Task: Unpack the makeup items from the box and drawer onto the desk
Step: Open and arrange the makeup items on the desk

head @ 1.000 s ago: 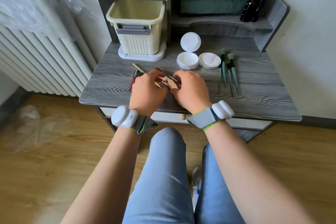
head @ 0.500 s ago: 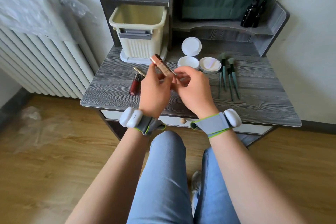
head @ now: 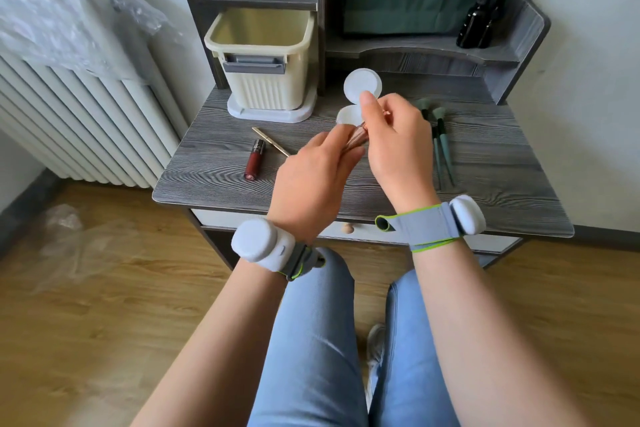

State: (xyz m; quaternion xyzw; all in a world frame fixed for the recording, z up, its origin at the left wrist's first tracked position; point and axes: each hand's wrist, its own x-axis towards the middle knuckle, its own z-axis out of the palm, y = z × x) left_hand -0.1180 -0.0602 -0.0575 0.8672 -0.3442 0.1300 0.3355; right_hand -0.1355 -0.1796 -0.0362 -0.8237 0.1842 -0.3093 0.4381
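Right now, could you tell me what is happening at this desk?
A seated person is holding a rose-gold tube above the desk, with both the left hand and the right hand on it. Already laid out are a red lip gloss, a thin gold stick, an open white compact and some green brushes. The cream box stands at the back and looks empty, as far as its inside shows.

No text, brand or number can be read. The lip gloss tube (head: 255,159) beside the cream box (head: 260,62) bears dark markings, too small to make out.
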